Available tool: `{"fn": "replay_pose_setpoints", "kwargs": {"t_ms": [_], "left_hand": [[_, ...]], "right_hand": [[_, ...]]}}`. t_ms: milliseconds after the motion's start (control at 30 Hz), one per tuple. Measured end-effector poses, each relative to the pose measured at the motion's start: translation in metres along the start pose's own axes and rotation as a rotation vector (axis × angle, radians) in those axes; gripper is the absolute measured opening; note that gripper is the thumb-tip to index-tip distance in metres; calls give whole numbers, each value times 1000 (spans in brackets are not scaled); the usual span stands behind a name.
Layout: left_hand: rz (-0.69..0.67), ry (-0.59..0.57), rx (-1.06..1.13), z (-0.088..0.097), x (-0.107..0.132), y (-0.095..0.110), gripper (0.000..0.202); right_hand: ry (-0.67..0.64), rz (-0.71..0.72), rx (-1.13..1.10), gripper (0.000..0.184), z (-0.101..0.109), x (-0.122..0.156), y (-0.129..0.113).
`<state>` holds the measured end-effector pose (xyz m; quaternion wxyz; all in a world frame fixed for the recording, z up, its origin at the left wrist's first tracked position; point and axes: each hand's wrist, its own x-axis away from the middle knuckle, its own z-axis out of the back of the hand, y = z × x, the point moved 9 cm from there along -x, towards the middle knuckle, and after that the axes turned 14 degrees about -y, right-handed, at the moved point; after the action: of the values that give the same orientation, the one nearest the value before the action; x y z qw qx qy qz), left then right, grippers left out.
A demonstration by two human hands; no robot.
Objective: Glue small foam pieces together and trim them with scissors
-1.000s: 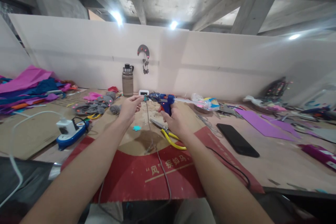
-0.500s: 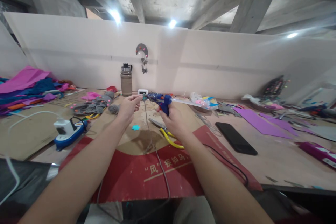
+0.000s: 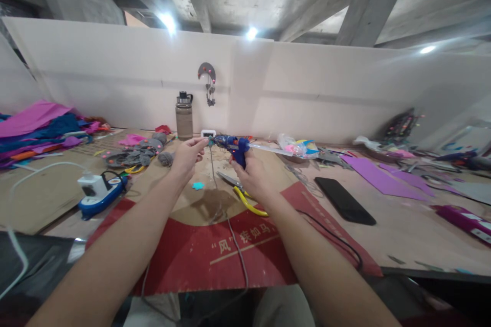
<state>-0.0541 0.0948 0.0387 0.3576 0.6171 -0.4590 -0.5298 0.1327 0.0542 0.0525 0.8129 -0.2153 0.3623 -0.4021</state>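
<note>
My right hand (image 3: 251, 176) is wrapped round the grip of a blue hot glue gun (image 3: 235, 145), held above the table with its nozzle pointing left. My left hand (image 3: 186, 156) pinches a small teal piece (image 3: 210, 141) right at the nozzle tip, and a thin grey cord (image 3: 214, 179) hangs down from that piece to the table. Below the hands lie yellow-handled pliers (image 3: 245, 196) and a small teal flower shape (image 3: 198, 185) on a brown and red cardboard sheet (image 3: 215, 255).
A black phone (image 3: 344, 200) lies right of the cardboard. A white and blue power strip (image 3: 98, 191) sits at left, with a grey bottle (image 3: 184, 116) by the white partition. Grey felt pieces (image 3: 143, 150), coloured felt stacks (image 3: 42, 130) and purple sheets (image 3: 379, 176) lie around the table.
Almost nothing has changed: both hands keep the glue gun and the small piece together, and only the view has shifted slightly.
</note>
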Motion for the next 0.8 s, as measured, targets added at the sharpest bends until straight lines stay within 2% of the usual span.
{"fn": "replay_pose_setpoints", "kwargs": {"t_ms": [800], "left_hand": [[-1,11,4,0,0,1,35]], "right_hand": [[32,41,-34,26,4,0,-3]]}}
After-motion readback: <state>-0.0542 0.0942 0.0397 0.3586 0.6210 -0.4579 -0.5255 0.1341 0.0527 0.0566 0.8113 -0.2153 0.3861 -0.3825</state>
